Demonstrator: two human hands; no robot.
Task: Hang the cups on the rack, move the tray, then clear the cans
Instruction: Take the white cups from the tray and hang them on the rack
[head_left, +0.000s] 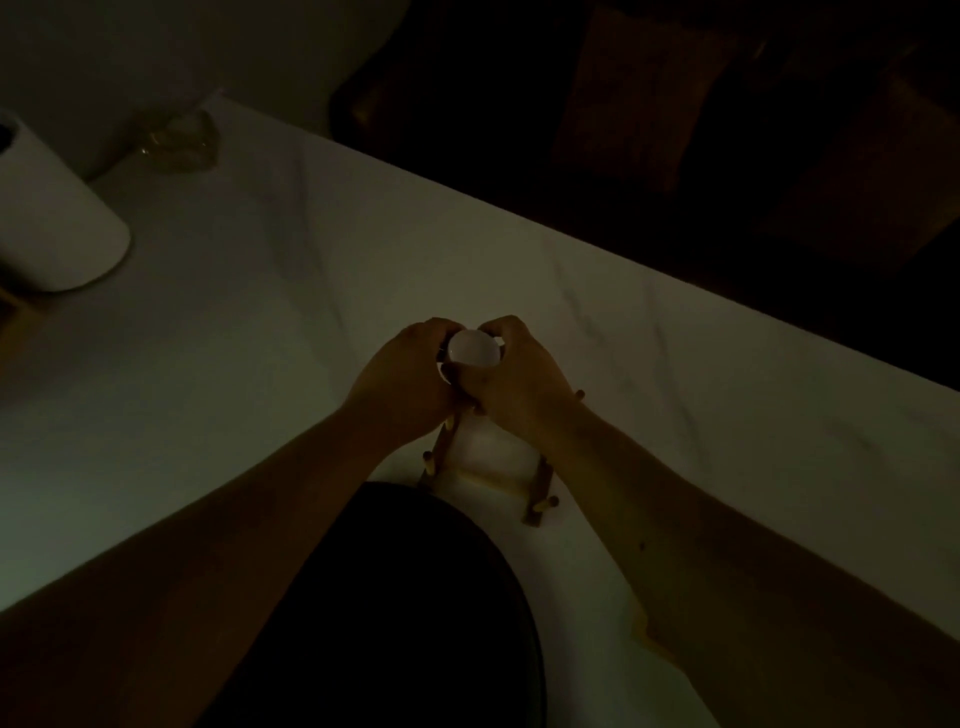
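Observation:
The scene is dim. A small white cup (474, 349) sits at the top of a wooden peg rack (537, 493) on the white marbled table (260, 322). My left hand (410, 379) grips the cup from the left and my right hand (519, 379) from the right, both closed around it. The rack's upper part is hidden behind my hands; its lower pegs and base show below them. A dark round tray (415, 613) lies at the near table edge, touching the rack's base. No cans are visible.
A tall white container (57, 228) stands at the far left. A clear glass object (179, 143) sits at the back left by the wall. Dark chairs (649, 104) stand beyond the table's far edge.

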